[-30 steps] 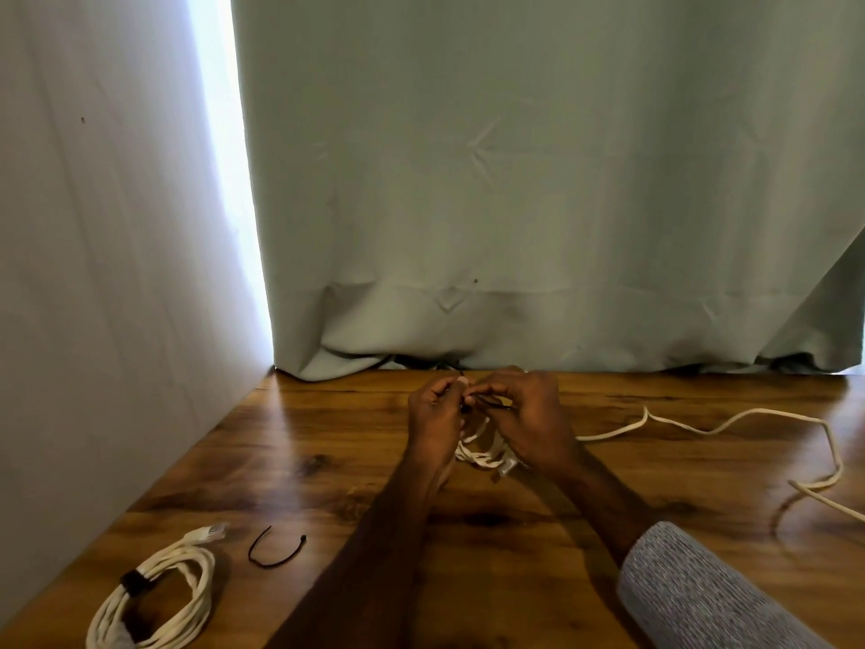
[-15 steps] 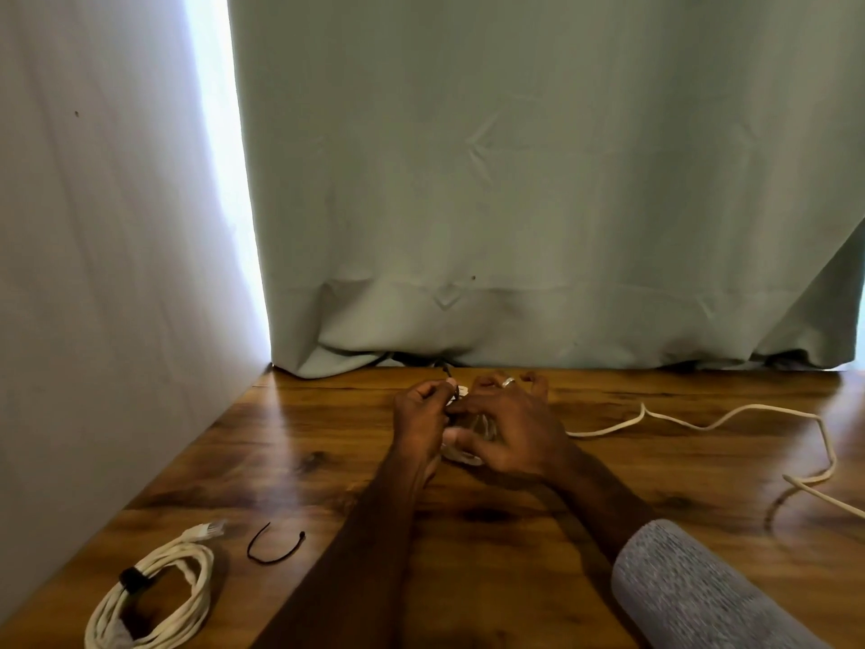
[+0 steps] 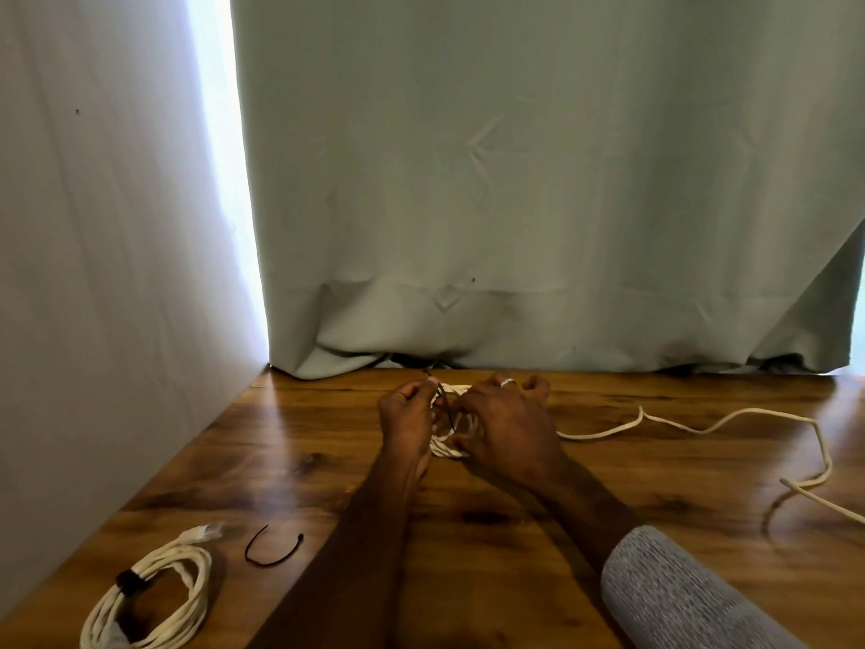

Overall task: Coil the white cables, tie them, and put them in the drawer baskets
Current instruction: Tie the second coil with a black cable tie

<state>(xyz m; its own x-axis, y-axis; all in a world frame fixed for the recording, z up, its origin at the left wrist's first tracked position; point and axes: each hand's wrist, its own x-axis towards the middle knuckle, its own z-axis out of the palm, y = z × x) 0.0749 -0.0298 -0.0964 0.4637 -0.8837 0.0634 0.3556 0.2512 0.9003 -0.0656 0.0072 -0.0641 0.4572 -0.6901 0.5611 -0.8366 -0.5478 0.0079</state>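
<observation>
Head view:
- Two hands: left hand (image 3: 406,416) pinches a black tie (image 3: 445,405); right hand (image 3: 508,426) clenches a small white coil (image 3: 447,448) mid-table (image 3: 515,531).
- One tied coil (image 3: 150,597), one loose tie (image 3: 274,551), one uncoiled cable (image 3: 730,421).

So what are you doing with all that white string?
It's cable, not string. Both hands are tying up a small coil of white cable at the far side of the wooden table. The left hand pinches a thin black tie; the right hand steadies the coil. One tied bundle lies near left beside a spare black tie. A loose cable trails right.
</observation>
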